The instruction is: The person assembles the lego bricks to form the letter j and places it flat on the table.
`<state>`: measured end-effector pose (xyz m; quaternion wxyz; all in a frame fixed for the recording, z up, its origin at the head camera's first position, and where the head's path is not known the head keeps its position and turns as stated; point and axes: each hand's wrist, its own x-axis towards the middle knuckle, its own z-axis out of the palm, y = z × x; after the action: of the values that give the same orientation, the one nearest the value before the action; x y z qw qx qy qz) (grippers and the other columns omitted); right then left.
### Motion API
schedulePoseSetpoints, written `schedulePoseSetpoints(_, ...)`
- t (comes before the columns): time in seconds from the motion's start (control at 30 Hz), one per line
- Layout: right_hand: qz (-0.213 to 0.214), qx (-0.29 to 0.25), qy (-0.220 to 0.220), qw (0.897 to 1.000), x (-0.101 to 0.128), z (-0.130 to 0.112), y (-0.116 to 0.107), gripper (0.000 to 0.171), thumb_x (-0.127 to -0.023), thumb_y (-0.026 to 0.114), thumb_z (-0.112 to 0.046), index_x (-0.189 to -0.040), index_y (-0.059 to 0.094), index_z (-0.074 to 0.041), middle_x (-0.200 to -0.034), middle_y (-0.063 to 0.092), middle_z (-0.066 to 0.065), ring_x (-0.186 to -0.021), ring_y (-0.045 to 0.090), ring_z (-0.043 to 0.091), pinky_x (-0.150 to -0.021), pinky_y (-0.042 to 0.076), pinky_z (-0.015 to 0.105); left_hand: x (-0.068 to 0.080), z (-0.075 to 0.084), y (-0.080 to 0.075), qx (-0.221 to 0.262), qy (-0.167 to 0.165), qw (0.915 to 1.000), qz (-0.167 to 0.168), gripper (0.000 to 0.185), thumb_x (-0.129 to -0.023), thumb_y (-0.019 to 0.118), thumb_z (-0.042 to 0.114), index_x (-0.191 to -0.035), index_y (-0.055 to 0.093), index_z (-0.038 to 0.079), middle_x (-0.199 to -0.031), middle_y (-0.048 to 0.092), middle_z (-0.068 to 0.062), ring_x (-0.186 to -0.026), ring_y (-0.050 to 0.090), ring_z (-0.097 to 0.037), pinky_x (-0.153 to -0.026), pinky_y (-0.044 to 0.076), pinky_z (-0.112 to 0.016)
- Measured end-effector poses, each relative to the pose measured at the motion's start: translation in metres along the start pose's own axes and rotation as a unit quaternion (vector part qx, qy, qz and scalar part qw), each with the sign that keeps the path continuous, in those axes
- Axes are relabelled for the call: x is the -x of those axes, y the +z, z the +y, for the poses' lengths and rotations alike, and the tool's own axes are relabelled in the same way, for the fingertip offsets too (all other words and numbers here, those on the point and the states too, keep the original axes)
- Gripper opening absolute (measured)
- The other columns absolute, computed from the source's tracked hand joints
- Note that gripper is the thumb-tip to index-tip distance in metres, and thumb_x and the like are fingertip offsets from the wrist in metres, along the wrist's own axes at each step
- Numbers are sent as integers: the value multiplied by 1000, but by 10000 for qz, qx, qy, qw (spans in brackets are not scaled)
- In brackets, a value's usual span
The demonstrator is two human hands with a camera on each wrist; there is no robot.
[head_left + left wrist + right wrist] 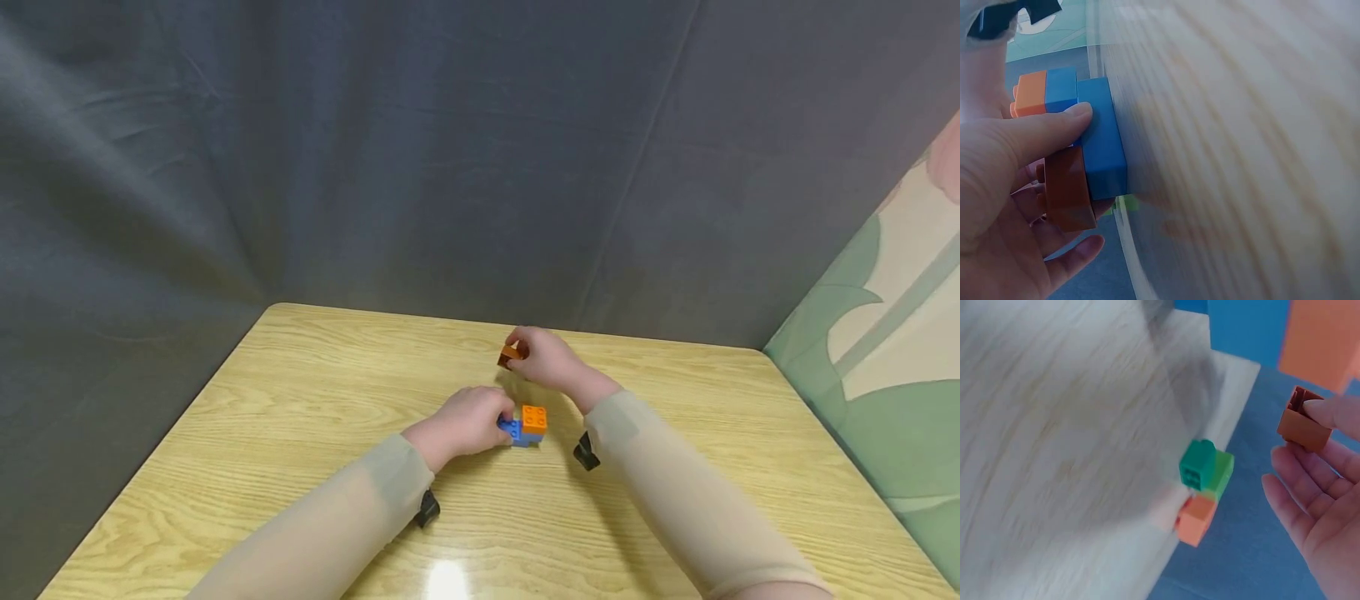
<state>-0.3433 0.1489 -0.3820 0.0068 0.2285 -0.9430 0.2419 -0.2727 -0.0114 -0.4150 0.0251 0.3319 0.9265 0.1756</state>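
The blue-and-orange brick stack (525,425) is gripped on the table (300,400) by the left hand (467,421). 1 brown brick (511,355) is pinched above it by the right hand (546,360).

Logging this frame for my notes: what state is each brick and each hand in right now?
Brick stack: resting on the table, gripped, orange brick on top of blue.
Brown brick: lifted off the table, pinched.
Left hand: grips the brick stack.
Right hand: pinches the brown brick, raised behind the stack.
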Motion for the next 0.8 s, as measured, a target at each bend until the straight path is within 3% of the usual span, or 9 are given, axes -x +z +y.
schedulePoseSetpoints(0.3,63,-47,-688,9976,30,3,-16,24,-77,68,-12,-101,63,-11,-83,54,-4,-71,49,15,-64,43,29,1,-1,-1,78,-108,9999,-75,16,-74,73,30,-75,61,20,-70,49,10,-60,44,-11,-58,35,-26)
schedulePoseSetpoints(0.57,67,-100,-745,9971,55,-3,-16,27,-76,69,-10,-103,63,-10,-86,52,-3,-77,51,21,-67,43,29,1,-1,-1,96,-158,9998,-86,15,-74,73,30,-79,63,19,-73,52,10,-62,46,-11,-60,36,-26)
schedulePoseSetpoints(0.8,102,-294,-786,9964,70,-6,-12,27,-76,69,-7,-102,63,-10,-89,53,-4,-80,51,15,-71,45,35,1,-1,0,79,-74,9999,-77,15,-74,73,30,-76,62,19,-72,50,10,-62,45,-11,-59,35,-26)
